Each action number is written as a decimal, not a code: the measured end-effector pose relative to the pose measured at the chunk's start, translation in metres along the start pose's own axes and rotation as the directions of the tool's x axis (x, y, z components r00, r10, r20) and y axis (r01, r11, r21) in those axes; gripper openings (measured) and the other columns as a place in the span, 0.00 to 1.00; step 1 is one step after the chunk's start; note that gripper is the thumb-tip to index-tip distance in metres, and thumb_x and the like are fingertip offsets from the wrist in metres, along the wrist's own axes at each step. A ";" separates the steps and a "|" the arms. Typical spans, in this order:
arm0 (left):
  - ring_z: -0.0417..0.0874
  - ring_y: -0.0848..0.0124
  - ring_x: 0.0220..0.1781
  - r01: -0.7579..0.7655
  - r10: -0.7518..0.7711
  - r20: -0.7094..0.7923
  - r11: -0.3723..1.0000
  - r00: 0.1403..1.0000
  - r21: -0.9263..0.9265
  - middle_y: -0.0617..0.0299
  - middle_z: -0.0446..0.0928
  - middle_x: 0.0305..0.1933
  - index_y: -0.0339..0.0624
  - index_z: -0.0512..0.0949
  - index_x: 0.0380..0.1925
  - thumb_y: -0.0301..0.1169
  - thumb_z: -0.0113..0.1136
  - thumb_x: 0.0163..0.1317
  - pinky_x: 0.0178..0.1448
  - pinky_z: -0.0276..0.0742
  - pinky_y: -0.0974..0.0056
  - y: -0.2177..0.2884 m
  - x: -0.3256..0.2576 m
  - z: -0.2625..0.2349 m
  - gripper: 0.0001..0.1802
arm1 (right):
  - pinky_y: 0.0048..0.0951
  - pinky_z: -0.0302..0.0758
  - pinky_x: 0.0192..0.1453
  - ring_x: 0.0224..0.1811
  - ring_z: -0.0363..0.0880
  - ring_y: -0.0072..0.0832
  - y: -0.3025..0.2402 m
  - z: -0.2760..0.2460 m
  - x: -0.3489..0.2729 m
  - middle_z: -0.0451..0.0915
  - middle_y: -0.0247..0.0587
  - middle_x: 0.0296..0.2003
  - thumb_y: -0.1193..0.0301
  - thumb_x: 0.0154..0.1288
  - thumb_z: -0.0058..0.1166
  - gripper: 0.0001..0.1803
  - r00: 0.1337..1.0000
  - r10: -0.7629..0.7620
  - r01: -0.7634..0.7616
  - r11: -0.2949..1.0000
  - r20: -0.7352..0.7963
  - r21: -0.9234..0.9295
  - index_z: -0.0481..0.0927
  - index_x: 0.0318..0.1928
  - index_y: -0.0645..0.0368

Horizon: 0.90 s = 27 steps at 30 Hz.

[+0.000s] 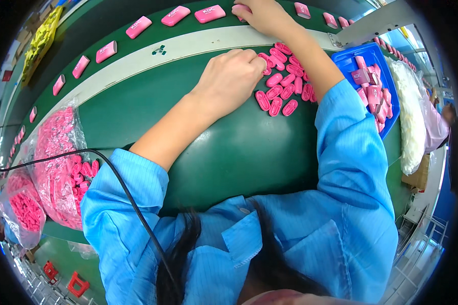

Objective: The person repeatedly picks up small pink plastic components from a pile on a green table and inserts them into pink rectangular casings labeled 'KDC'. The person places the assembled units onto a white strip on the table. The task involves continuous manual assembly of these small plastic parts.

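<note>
My left hand (pixel 230 76) rests curled on the green table (pixel 229 152), its fingertips at the edge of a heap of small pink oval parts (pixel 282 86). My right hand (pixel 262 15) reaches far forward onto the dark green conveyor belt (pixel 137 12) and its fingers close on a pink rectangular case (pixel 239 10), mostly hidden under them. More pink cases (pixel 175 15) lie in a row along the belt, spaced apart. Both my forearms come out of blue sleeves.
A blue tray (pixel 348 58) of pink cases stands at the right. Beside it lies a clear bag of white pieces (pixel 409 112). Clear bags of pink oval parts (pixel 56 152) sit at the left. A black cable (pixel 122 188) crosses my left sleeve. Yellow parts (pixel 40 38) lie far left.
</note>
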<state>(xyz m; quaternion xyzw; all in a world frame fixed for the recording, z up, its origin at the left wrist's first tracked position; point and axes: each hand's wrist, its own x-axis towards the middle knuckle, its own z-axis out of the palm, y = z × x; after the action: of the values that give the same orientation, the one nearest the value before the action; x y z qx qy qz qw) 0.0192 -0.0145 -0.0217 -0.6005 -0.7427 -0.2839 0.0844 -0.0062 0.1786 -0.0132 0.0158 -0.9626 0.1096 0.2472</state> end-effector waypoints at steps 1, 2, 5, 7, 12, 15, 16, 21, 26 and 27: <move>0.80 0.64 0.36 0.055 -0.055 0.000 0.996 0.998 -0.074 0.57 0.77 0.37 0.41 0.79 0.32 0.26 0.61 0.51 0.40 0.77 0.63 0.000 0.000 -0.001 0.07 | 0.43 0.73 0.47 0.41 0.76 0.48 -0.007 -0.003 -0.003 0.78 0.54 0.37 0.66 0.56 0.55 0.13 0.999 0.046 -0.047 0.997 0.018 0.058 0.79 0.36 0.64; 0.80 0.65 0.35 0.109 -0.110 0.004 0.983 0.994 -0.147 0.57 0.77 0.36 0.41 0.79 0.34 0.25 0.61 0.51 0.39 0.77 0.64 0.000 0.000 -0.003 0.08 | 0.43 0.72 0.47 0.39 0.76 0.51 -0.008 -0.005 -0.005 0.78 0.55 0.35 0.66 0.53 0.57 0.14 0.996 0.080 -0.086 0.986 0.048 0.142 0.77 0.36 0.64; 0.79 0.71 0.33 0.221 -0.236 -0.031 0.941 0.971 -0.255 0.59 0.76 0.33 0.40 0.79 0.40 0.24 0.59 0.53 0.37 0.76 0.68 -0.009 -0.001 -0.011 0.12 | 0.37 0.76 0.43 0.38 0.79 0.43 -0.028 -0.025 -0.016 0.80 0.52 0.35 0.71 0.55 0.59 0.13 0.980 0.193 -0.196 0.974 0.038 0.110 0.75 0.39 0.64; 0.76 0.79 0.32 0.266 -0.305 -0.027 0.865 0.952 -0.425 0.64 0.76 0.34 0.40 0.77 0.46 0.24 0.59 0.55 0.36 0.74 0.73 -0.028 0.001 -0.016 0.16 | 0.31 0.77 0.42 0.40 0.80 0.35 -0.030 -0.034 -0.029 0.80 0.48 0.36 0.75 0.57 0.57 0.12 0.914 0.340 -0.393 0.604 0.223 0.693 0.74 0.42 0.65; 0.81 0.72 0.37 0.375 -0.589 0.204 0.184 0.782 -0.908 0.53 0.78 0.43 0.33 0.74 0.47 0.22 0.56 0.58 0.44 0.79 0.71 -0.037 0.005 -0.024 0.15 | 0.25 0.77 0.45 0.42 0.79 0.27 -0.043 -0.033 -0.054 0.79 0.43 0.43 0.79 0.60 0.54 0.18 0.879 0.302 -0.421 0.127 0.369 0.898 0.69 0.52 0.66; 0.81 0.67 0.47 0.366 -0.613 0.196 0.163 0.765 -0.916 0.54 0.77 0.45 0.34 0.70 0.52 0.24 0.55 0.61 0.55 0.78 0.67 -0.039 0.004 -0.023 0.18 | 0.21 0.78 0.46 0.40 0.80 0.24 -0.045 -0.039 -0.053 0.80 0.43 0.40 0.74 0.61 0.57 0.17 0.897 0.345 -0.416 0.444 0.277 0.793 0.73 0.49 0.69; 0.81 0.67 0.47 0.359 -0.626 0.171 0.187 0.761 -0.914 0.54 0.78 0.45 0.34 0.71 0.52 0.24 0.56 0.61 0.55 0.78 0.67 -0.038 0.004 -0.023 0.18 | 0.21 0.78 0.46 0.40 0.80 0.24 -0.045 -0.036 -0.054 0.80 0.43 0.40 0.73 0.61 0.57 0.17 0.886 0.346 -0.433 0.385 0.307 0.815 0.74 0.49 0.69; 0.81 0.69 0.45 0.342 -0.648 0.115 0.237 0.753 -0.909 0.54 0.79 0.44 0.33 0.72 0.51 0.24 0.58 0.59 0.51 0.79 0.67 -0.033 0.005 -0.022 0.18 | 0.21 0.78 0.47 0.40 0.80 0.24 -0.046 -0.027 -0.060 0.80 0.44 0.40 0.73 0.62 0.56 0.16 0.868 0.323 -0.448 0.185 0.377 0.874 0.74 0.48 0.67; 0.81 0.71 0.42 0.324 -0.603 0.055 0.348 0.796 -0.880 0.52 0.80 0.42 0.30 0.75 0.47 0.24 0.60 0.57 0.47 0.79 0.70 -0.033 0.004 -0.024 0.17 | 0.23 0.79 0.48 0.41 0.80 0.25 -0.047 -0.028 -0.061 0.79 0.43 0.41 0.74 0.61 0.56 0.16 0.865 0.317 -0.454 0.168 0.388 0.875 0.73 0.49 0.68; 0.81 0.71 0.43 0.340 -0.593 0.047 0.394 0.804 -0.854 0.52 0.80 0.42 0.30 0.75 0.47 0.24 0.61 0.57 0.47 0.79 0.70 -0.033 0.005 -0.026 0.18 | 0.23 0.79 0.48 0.41 0.80 0.25 -0.046 -0.029 -0.060 0.79 0.43 0.41 0.74 0.61 0.56 0.17 0.872 0.315 -0.444 0.184 0.375 0.877 0.73 0.49 0.68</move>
<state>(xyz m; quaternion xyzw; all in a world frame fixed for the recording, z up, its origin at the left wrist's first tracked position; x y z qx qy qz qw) -0.0187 -0.0276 -0.0087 -0.2867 -0.6368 -0.6887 -0.1949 0.0635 0.1389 -0.0081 -0.0744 -0.6915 0.7114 0.1008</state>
